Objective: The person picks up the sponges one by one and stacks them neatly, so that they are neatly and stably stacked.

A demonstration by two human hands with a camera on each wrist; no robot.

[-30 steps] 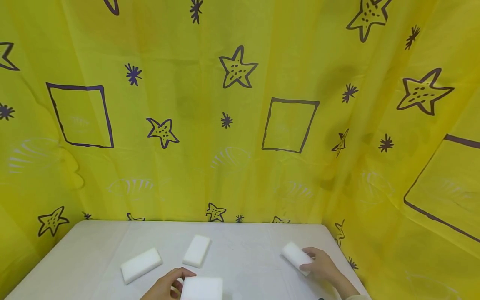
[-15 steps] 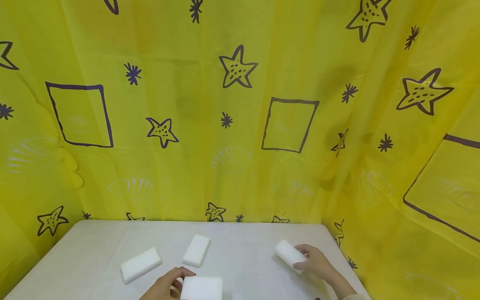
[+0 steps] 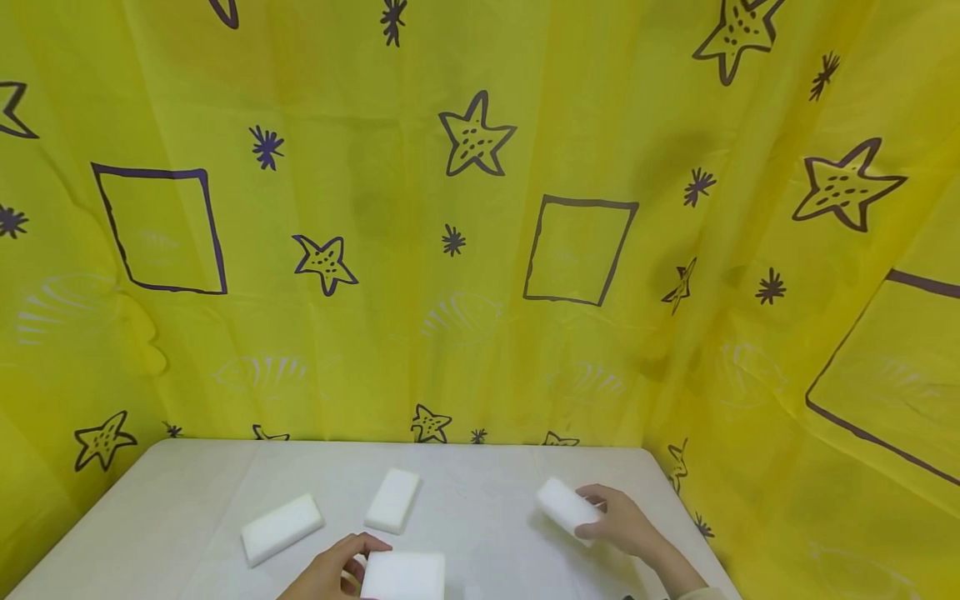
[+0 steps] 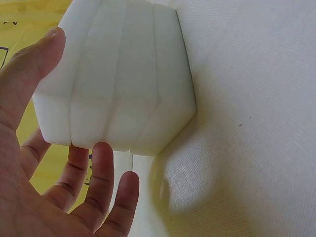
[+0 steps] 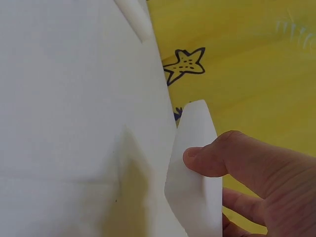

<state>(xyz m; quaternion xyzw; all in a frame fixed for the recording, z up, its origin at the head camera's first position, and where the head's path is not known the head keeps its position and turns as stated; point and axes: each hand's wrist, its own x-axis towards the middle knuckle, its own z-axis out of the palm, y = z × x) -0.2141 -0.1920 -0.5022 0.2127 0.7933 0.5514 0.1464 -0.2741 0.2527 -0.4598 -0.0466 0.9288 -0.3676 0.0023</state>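
Note:
White melamine sponges lie about on the white table (image 3: pixel 487 483). At the near middle, a stack of several sponges (image 3: pixel 405 575) stands with my left hand (image 3: pixel 333 571) around its left side. In the left wrist view, the thumb rests on the top sponge and the fingers are bent at the end of the stack (image 4: pixel 118 84). My right hand (image 3: pixel 626 523) pinches a single sponge (image 3: pixel 562 504), tilted and raised off the table, its shadow below. The right wrist view has the thumb on one face of that sponge (image 5: pixel 195 192), with the fingers partly hidden behind it.
Two loose sponges lie beyond the left hand: one at the left (image 3: pixel 282 529), another near the middle (image 3: pixel 393 500). A yellow curtain (image 3: pixel 375 333) printed with starfish and squares hangs behind the table and along its sides.
My right hand has moved leftward and slightly away from me with its sponge, closer to the stack. The left hand and the stack stay in place.

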